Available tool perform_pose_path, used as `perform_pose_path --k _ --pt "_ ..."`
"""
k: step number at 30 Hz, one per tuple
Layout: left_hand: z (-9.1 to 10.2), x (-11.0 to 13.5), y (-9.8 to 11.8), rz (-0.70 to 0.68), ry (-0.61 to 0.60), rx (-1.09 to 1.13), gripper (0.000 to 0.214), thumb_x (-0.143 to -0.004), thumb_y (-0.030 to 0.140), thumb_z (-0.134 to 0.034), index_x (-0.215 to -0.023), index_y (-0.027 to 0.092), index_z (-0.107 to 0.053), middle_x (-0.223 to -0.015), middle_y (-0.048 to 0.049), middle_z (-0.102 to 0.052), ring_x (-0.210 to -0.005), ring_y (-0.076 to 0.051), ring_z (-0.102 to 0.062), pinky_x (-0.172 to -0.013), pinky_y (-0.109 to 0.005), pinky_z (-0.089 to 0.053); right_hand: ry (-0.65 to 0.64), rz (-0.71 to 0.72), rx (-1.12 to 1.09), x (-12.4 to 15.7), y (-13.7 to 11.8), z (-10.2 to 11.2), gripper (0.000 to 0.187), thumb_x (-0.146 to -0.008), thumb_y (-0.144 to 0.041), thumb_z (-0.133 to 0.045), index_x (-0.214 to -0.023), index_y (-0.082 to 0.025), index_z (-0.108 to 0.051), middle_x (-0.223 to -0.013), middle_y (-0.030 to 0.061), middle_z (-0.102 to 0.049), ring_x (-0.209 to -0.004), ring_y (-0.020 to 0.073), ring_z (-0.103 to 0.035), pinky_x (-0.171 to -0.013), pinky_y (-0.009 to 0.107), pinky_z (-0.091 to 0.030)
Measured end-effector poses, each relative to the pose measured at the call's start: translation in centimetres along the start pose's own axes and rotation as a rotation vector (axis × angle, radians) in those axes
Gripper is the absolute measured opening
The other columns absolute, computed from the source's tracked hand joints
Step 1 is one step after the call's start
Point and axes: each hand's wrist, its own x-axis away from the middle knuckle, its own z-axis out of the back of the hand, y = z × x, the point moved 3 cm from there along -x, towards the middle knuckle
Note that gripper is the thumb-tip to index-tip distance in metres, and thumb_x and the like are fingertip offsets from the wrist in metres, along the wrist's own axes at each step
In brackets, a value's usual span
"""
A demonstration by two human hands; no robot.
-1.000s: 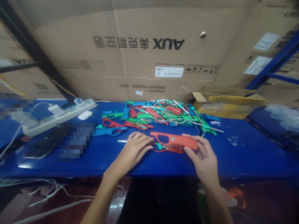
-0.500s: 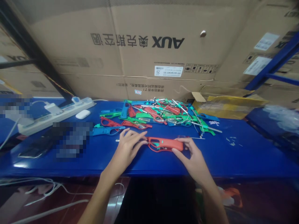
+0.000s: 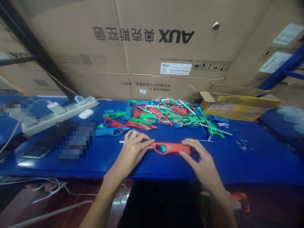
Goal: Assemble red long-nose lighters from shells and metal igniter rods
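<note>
A red gas lighter with a green trigger lies level between my hands, just above or on the blue table. My left hand pinches its narrow front end, and a metal rod tip shows beyond my fingers on the left. My right hand grips the wide handle end, thumb in front and fingers behind. A thin screwdriver-like shaft lies behind my right fingers; its handle is mostly hidden. Behind my hands is a pile of red, green and blue lighter parts with metal rods and wires.
At the left stand a white power strip with plugs, a white earbud case and a dark phone. A yellow-taped carton is at the back right, near small white bits. Large cardboard boxes wall the back.
The red lighter's two shell halves, earlier gapped with inner parts showing along the lower edge, now sit closed together. Both hands keep their hold. The camera view has shifted slightly.
</note>
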Motion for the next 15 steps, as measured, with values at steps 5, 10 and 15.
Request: perform_pose_path --k 5,10,15 --pt "-0.27 0.1 -0.22 0.03 0.002 -0.037 0.017 -0.099 0.033 -0.063 -0.111 0.032 -0.076 -0.11 -0.0014 -0.073 -0.099 -0.022 -0.057 -0.105 -0.05 -0.034 -0.017 0.043 0.081 -0.05 -0.14 -0.27 0.026 -0.09 -0.047 -0.071 -0.108 -0.028 -0.073 -0.119 0.0073 -0.074 -0.118 0.0309 -0.066 -0.106 0.051 -0.048" --pt "-0.58 0.13 -0.26 0.021 -0.036 -0.048 0.018 -0.1 0.033 -0.061 -0.111 0.029 -0.075 -0.112 -0.002 -0.073 -0.103 -0.023 -0.057 -0.103 -0.049 -0.034 -0.067 0.096 0.175 0.11 -0.03 -0.73 0.025 -0.09 -0.043 -0.072 -0.112 -0.03 -0.073 -0.126 0.0047 -0.073 -0.122 0.0304 -0.064 -0.11 0.054 -0.043" --pt "-0.73 0.08 -0.16 0.031 -0.101 -0.016 0.022 -0.104 0.03 -0.055 -0.115 0.028 -0.073 -0.116 -0.0036 -0.072 -0.104 -0.023 -0.057 -0.1 -0.047 -0.037 -0.077 0.076 0.183 0.17 -0.14 -0.88 0.023 -0.095 -0.041 -0.065 -0.114 -0.03 -0.074 -0.123 0.0052 -0.074 -0.12 0.0297 -0.066 -0.107 0.052 -0.046"
